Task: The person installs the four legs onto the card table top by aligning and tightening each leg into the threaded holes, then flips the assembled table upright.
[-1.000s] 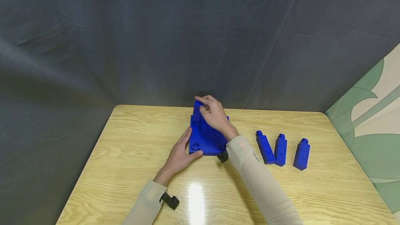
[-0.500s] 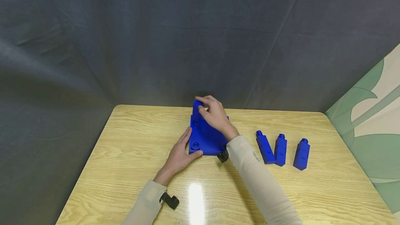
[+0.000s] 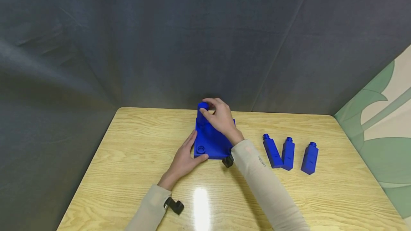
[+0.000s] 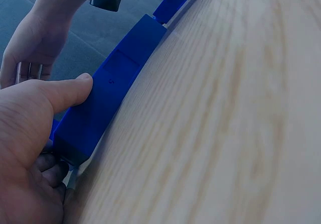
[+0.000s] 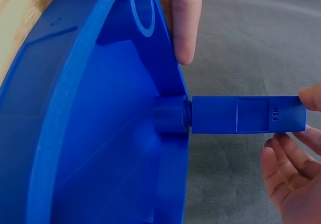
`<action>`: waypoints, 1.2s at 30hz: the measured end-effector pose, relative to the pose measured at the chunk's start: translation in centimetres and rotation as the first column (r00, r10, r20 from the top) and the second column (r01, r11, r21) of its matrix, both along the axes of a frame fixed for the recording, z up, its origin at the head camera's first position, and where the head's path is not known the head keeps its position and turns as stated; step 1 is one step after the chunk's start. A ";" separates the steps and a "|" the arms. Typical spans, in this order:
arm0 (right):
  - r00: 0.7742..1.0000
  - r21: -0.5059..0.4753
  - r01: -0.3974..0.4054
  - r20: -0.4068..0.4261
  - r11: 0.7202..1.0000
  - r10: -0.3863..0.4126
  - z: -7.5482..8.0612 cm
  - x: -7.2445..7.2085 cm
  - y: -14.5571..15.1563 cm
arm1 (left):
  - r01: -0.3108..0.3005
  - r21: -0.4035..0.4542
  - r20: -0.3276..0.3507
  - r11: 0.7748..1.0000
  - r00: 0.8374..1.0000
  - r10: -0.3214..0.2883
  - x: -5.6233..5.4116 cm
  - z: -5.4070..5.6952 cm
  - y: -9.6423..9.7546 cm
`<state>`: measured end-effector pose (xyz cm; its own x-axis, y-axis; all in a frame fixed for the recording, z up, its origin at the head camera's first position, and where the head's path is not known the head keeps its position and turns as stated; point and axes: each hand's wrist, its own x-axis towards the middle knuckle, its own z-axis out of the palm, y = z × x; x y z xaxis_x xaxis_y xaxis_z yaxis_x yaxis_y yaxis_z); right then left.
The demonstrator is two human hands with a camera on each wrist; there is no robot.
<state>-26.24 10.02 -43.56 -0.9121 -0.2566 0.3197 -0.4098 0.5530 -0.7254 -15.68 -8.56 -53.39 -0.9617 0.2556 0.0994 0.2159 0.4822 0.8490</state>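
Note:
A blue square tabletop [image 3: 214, 143] lies underside up, with round sockets at its corners. My left hand [image 3: 183, 160] holds its near left corner; in the left wrist view the thumb [image 4: 70, 92] presses a side wall while the other fingers curl below. At the far left corner a blue square table leg [image 3: 201, 116] stands upright. My right hand [image 3: 222, 117] pinches this leg near its free end. In the right wrist view the leg [image 5: 225, 115] lines up with a socket [image 5: 169, 114], its threaded end almost wholly hidden inside.
Three more blue legs with threaded ends, a left one [image 3: 273, 152], a middle one [image 3: 288, 154] and a right one [image 3: 310, 158], lie on the wooden table [image 3: 135, 145] to the right. A dark curtain [image 3: 192, 45] hangs right behind the table's far edge.
The leg has turned about its length and stands straighter, a little further left at its top. My right fingers have shifted round its end. The left hand and tabletop have stayed put.

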 end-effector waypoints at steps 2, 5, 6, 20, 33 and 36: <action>1.000 -0.006 0.017 0.003 1.000 -0.017 -0.1 0.0 -0.1 | 0.000 -0.001 0.000 1.000 1.000 0.000 0.0 0.0 0.0; 0.999 -0.019 0.037 0.009 0.999 -0.036 -0.4 -0.1 -0.2 | -0.001 0.002 0.001 1.000 1.000 0.001 0.0 0.1 0.0; 0.999 -0.022 0.043 0.007 0.999 -0.043 -0.5 -0.1 -0.3 | -0.001 0.004 0.001 1.000 1.000 0.001 0.0 0.1 0.0; 0.997 -0.001 0.071 0.034 0.997 -0.071 -0.6 0.0 -0.5 | 0.006 0.017 0.004 1.000 1.000 -0.006 0.1 0.0 0.0; 0.970 -0.147 -0.225 0.065 0.963 0.236 -1.2 0.0 0.1 | 0.003 0.012 0.001 1.000 1.000 -0.003 0.3 0.1 -0.1; 0.957 -0.173 -0.261 0.080 0.950 0.277 -1.2 0.0 0.2 | 0.003 0.008 -0.005 1.000 1.000 -0.003 0.2 0.1 0.0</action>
